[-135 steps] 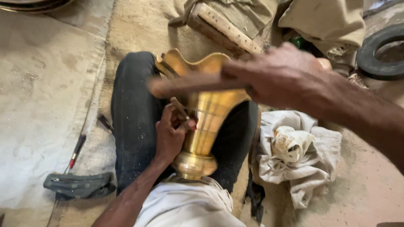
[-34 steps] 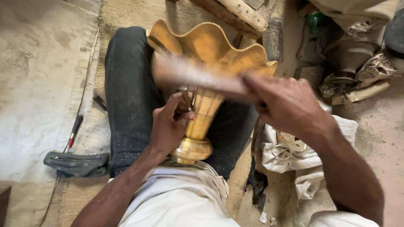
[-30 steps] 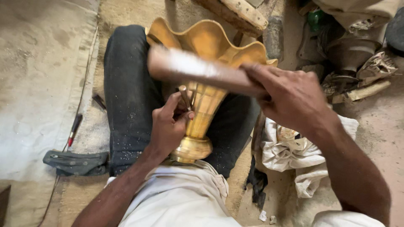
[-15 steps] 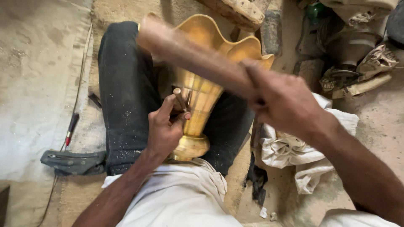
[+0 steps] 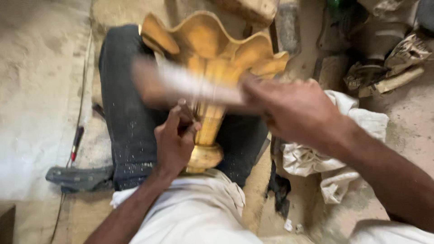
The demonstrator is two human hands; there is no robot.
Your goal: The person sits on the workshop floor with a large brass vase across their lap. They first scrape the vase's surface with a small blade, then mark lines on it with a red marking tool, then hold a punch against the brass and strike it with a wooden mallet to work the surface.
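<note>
**Brass vase held in the lap, stick across its neck**

A fluted brass vase point(image 5: 212, 90) stood upright between the person's dark-trousered legs point(image 5: 126, 117), its round foot close to the white shirt. The left hand point(image 5: 174, 142) sat against the vase's stem, its grip pinched on a small metal punch point(image 5: 184, 108). The right hand point(image 5: 289, 110) was closed around a wooden stick point(image 5: 190, 86) — blurred, lying across the vase. A crumpled white cloth point(image 5: 316, 158) lay just beside the right leg, on the floor.
</note>
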